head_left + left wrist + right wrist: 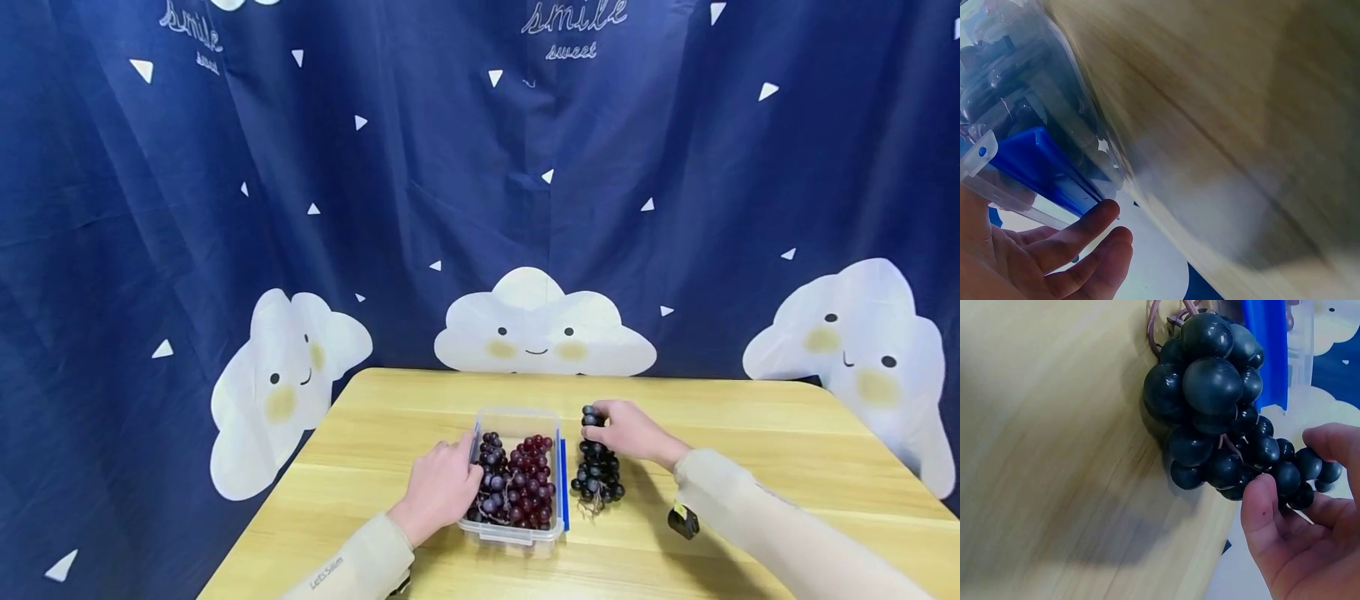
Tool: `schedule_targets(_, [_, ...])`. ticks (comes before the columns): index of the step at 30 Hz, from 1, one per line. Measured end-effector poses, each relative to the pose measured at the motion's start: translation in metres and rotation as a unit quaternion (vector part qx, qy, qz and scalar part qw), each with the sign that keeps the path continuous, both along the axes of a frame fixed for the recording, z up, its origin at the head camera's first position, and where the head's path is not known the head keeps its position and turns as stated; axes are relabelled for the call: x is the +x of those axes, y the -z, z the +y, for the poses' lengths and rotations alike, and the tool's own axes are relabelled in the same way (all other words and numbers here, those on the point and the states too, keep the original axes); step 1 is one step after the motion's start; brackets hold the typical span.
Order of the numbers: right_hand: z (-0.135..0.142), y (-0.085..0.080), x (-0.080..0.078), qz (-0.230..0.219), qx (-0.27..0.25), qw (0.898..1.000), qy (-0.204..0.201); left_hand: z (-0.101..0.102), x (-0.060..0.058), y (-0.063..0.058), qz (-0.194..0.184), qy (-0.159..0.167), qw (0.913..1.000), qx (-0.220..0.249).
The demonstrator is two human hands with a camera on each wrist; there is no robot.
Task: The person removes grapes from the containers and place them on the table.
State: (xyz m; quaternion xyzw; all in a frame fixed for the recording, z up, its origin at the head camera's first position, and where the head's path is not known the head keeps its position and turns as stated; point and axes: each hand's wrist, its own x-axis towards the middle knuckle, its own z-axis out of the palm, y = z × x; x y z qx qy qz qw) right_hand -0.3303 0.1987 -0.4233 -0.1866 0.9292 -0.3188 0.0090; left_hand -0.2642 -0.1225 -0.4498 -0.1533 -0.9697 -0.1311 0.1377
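Observation:
On the table a clear plastic container point(517, 533) with blue side clips holds a dark purple bunch of grapes point(491, 483) on its left and a red bunch of grapes point(532, 483) on its right. My left hand point(442, 487) holds the container's left side. In the left wrist view its fingers point(1082, 234) lie along the blue clip point(1047, 169); the thumb is hidden there. To the container's right, my right hand point(630, 429) grips the far, narrow end of a bunch of black grapes point(597, 479), between thumb and fingers point(1335, 440). The bunch's brown stem points toward me.
The wooden table point(405, 400) has rounded far corners. Behind it hangs a dark blue curtain point(465, 192) with white clouds and triangles. The container's right blue clip point(564, 483) hangs down between the container and the black grapes.

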Motion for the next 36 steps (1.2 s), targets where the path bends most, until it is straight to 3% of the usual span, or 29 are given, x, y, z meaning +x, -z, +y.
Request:
schedule_targets(10, [0.005,0.008,-0.006,-0.023,-0.022,0.999,0.024,0.001,0.000,0.001,-0.005,0.000,1.0000,0.002])
schedule_targets(18, [0.012,0.010,-0.004,-0.006,0.008,0.999,0.040,0.001,-0.003,0.002,0.003,0.005,1.0000,0.007])
schedule_targets(25, [0.012,0.011,0.005,0.043,0.056,0.996,0.049,0.000,-0.004,0.003,-0.002,0.002,1.0000,0.007])
schedule_targets(31, [0.008,0.012,0.021,0.087,0.108,0.986,0.088,-0.001,-0.002,0.003,-0.005,0.006,0.9999,0.013])
schedule_targets(36, [0.002,0.009,0.034,0.065,0.148,0.981,0.103,-0.002,-0.001,0.003,-0.003,0.005,0.9999,0.012])
